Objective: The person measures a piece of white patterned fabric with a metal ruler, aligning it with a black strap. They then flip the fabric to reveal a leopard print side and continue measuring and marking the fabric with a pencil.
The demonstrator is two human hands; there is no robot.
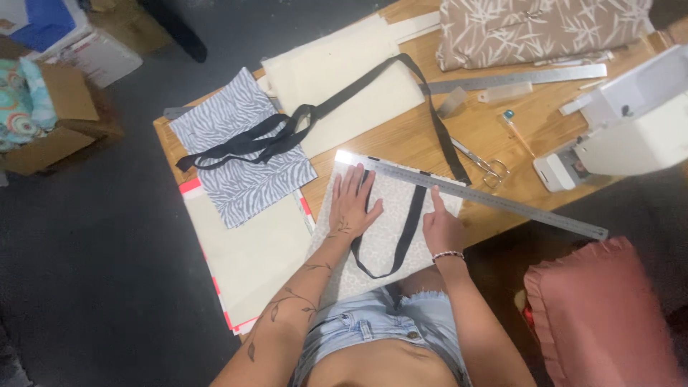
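Pale speckled fabric panel [383, 229] lies at the counter's [408, 140] near edge with a black strap loop [405, 233] on it and a long steel ruler [473, 197] across its top. The left hand [352, 204] presses flat with fingers spread beside the strap, while the right hand [441, 226] points its forefinger up to the ruler, other fingers curled, gripping nothing; this looks like measuring the strap's placement, and any further move would call for keeping the ruler steady. The panel's lower edge is hidden behind the person's lap, and the ruler's markings are too fine to make out.
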